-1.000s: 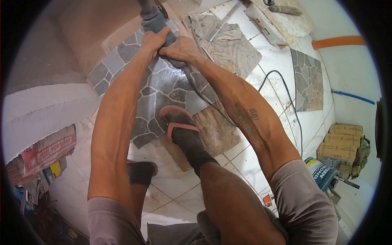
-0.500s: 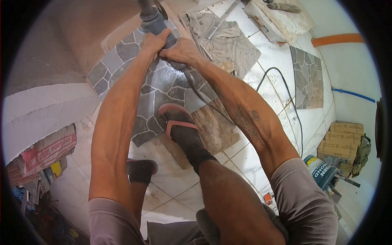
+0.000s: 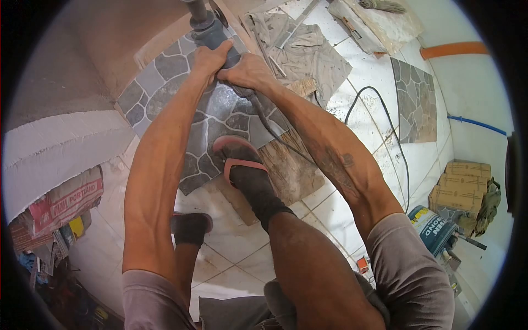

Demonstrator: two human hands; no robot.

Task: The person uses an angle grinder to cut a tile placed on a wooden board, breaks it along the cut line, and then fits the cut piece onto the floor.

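Observation:
Both my hands are closed around the dark body of an angle grinder (image 3: 209, 34) at the top of the view. My left hand (image 3: 211, 59) grips it from the left side, just ahead of my right hand (image 3: 246, 70), which wraps the rear part. The edge of the disc (image 3: 220, 13) shows at the right of the tool's head; its contact with the tile is hidden. Below the grinder lies a grey stone-patterned tile (image 3: 165, 91). My slippered foot (image 3: 242, 159) presses on the tile's near part. A black cord (image 3: 269, 127) runs back from the grinder.
A wooden board (image 3: 283, 170) lies under the tile. Dusty cloth (image 3: 313, 49) is spread to the right. Another patterned tile (image 3: 415, 102), cardboard boxes (image 3: 459, 187) and a bucket (image 3: 432, 228) stand farther right. A cement bag (image 3: 69, 201) is at left. The cord (image 3: 388, 118) loops over the floor.
The view has shifted very slightly. My hands and the grinder stay in nearly the same place on the tile, with my grip unchanged.

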